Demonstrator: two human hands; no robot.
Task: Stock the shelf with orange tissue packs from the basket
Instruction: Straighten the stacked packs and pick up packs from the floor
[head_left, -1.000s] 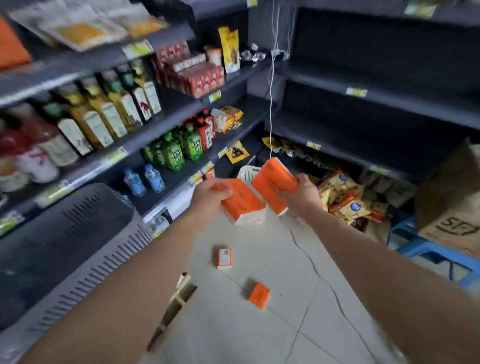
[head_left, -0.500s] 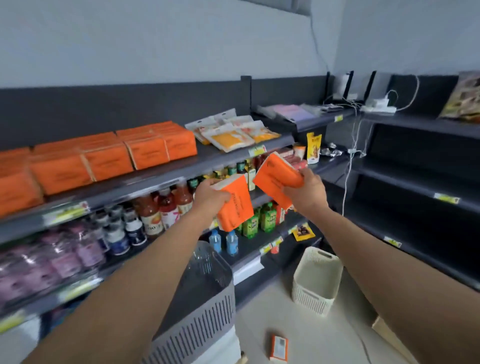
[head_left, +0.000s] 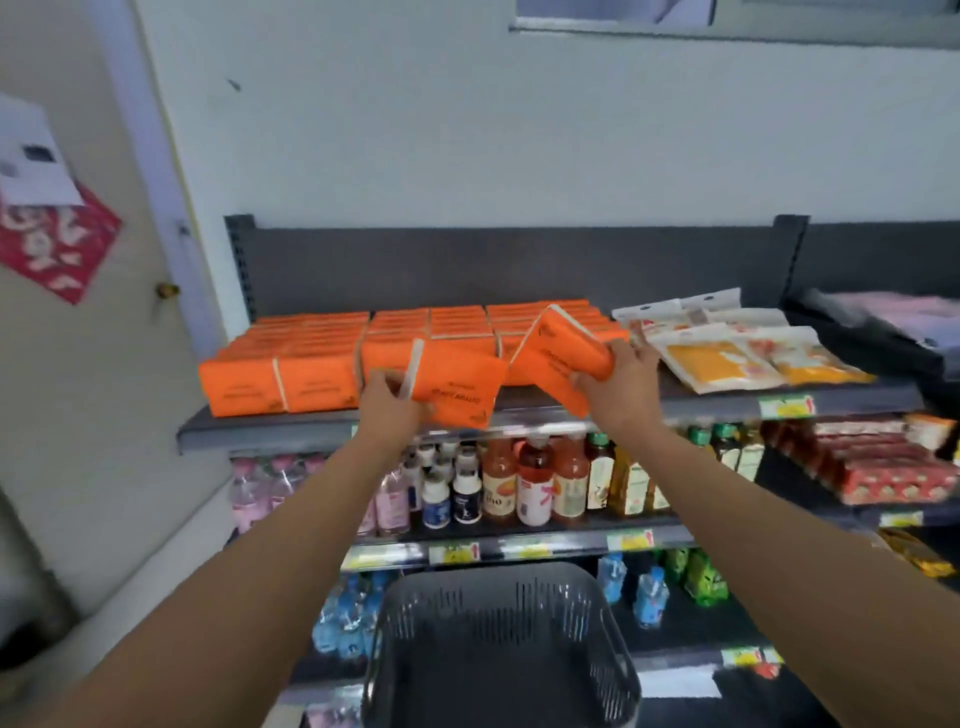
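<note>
Hands, head view: two orange tissue packs are held up at the front edge of the top shelf (head_left: 270, 431). The left hand (head_left: 389, 402) is curled round the lower corner of one. The right hand (head_left: 621, 392) is wrapped round the near end of the other.

Left pack (head_left: 457, 384): it is held tilted just in front of the shelved packs, over the shelf lip, with its printed face turned toward the camera. It is judged to be lined up for the bare strip at the front.

Right pack (head_left: 563, 353): it is raised on a slant, its far end lifted above the packs behind. The angle is probably meant to let it be slid down beside them.

Stocked row (head_left: 311, 358): orange packs are laid flat in close ranks across the left and middle of the shelf, back to the rear panel. Bare shelf is seen only at the front, below the two held packs. Snack pouches (head_left: 727, 353) lie to the right.

Basket (head_left: 488, 571): a dark slatted basket is seen low between the forearms, presumably kept near so packs can be drawn from it.

Hidden or unclear: the fingertips are covered by the packs, and the print on the packs is too blurred to be read. Bottles (head_left: 519, 488) on the shelf below are partly masked by the arms. The basket's inside is dark, so whether any pack is left there cannot be told.
</note>
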